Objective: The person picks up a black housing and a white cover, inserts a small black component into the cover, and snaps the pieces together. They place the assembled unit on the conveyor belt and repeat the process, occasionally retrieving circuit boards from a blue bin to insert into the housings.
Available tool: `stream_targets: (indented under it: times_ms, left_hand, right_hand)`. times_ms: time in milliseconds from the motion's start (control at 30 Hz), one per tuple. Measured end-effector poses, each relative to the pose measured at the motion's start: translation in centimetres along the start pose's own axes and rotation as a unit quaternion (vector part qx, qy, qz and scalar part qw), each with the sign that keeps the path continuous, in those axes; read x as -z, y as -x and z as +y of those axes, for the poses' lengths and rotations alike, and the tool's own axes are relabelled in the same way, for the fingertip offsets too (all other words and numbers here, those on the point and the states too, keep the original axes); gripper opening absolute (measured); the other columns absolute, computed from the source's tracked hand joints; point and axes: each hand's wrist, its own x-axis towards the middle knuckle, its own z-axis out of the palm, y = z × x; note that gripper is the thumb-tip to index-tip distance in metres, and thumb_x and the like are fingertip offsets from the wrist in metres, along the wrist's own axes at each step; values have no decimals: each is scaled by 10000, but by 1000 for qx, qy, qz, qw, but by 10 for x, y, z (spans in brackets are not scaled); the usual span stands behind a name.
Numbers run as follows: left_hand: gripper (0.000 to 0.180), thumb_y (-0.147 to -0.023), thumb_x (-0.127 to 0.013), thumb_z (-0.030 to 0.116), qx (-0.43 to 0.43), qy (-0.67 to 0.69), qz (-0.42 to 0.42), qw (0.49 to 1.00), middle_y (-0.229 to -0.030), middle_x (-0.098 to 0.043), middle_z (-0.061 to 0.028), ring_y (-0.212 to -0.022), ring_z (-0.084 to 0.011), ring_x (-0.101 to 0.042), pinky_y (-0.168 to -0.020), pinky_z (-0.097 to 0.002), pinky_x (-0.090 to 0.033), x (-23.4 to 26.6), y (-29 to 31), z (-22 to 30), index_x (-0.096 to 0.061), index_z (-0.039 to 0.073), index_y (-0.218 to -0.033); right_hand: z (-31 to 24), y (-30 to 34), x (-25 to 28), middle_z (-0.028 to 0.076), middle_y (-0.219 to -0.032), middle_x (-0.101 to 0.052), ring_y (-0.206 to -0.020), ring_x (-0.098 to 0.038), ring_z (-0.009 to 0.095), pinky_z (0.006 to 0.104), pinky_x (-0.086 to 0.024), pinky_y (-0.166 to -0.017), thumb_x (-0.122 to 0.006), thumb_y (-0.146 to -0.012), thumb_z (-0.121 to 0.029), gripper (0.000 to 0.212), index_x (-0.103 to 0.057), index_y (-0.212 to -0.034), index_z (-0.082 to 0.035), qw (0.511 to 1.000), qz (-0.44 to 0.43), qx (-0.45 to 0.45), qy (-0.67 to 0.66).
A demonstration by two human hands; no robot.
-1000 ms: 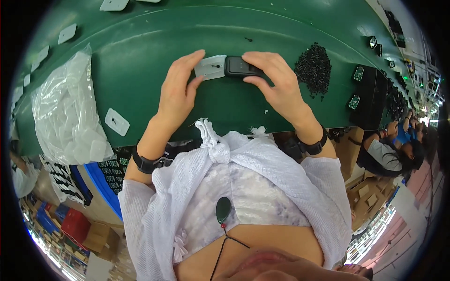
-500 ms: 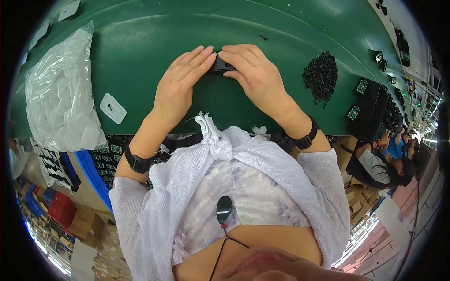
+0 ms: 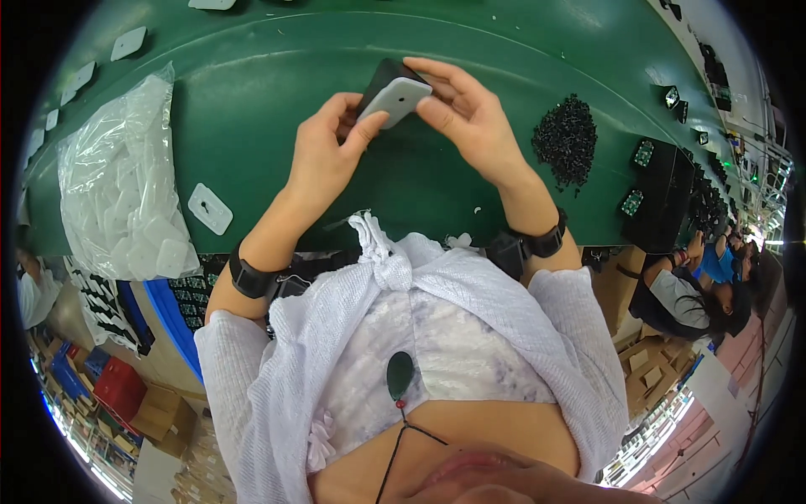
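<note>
Held black device (image 3: 385,74) with white plate (image 3: 409,92) in grip of left hand (image 3: 326,149) and right hand (image 3: 478,128), tilted over bench (image 3: 252,101), left of black pile (image 3: 566,141). Risked, perhaps, sliding plate askew by pressing unevenly.

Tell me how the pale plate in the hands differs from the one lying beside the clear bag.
The held plate is tilted between the left hand and right hand; the loose plate lies on the green table, untouched.
The held plate sits against a black casing; the loose plate has none on it.
Both are pale, round-cornered and marked by a dark spot.
</note>
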Motion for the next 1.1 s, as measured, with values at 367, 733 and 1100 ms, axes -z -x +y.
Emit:
stream_targets:
  times_ms: [367, 733, 1100]
  left_hand:
    - [309, -914, -692, 212, 40, 160, -61, 984, -853, -659, -63, -728, -104, -629, -651, -228, -494, -9, 16, 15, -589, -35, -1069]
    - [474, -864, -698, 332, -5, -572, 221, 790, -1120, -581, -188, -1033, -381, -561, -857, -437, -469, 101, 97, -13, -556, 20, -1191]
    - [611, -903, -648, 389, 5, -652, 230, 722, -1300, -486, -218, -1167, -397, -474, -959, -480, -417, 101, 116, -48, -462, 94, -1405]
  right_hand:
    - [9, 5, -9, 83, -1161, -619, -1050, -586, 141, 281, -471, -927, -686, -896, -72, 442, -533, -1305, -2, 993, 46, 89, 62]
    - [-56, -97, 163, 118, -934, -664, -874, -644, 224, 342, -524, -801, -724, -800, -52, 338, -575, -1097, 5, 824, 181, 163, 512]
    - [-66, -167, 247, 90, -1080, -695, -964, -622, 166, 323, -488, -888, -679, -882, -272, 431, -626, -1235, -31, 881, -76, -2, 467]
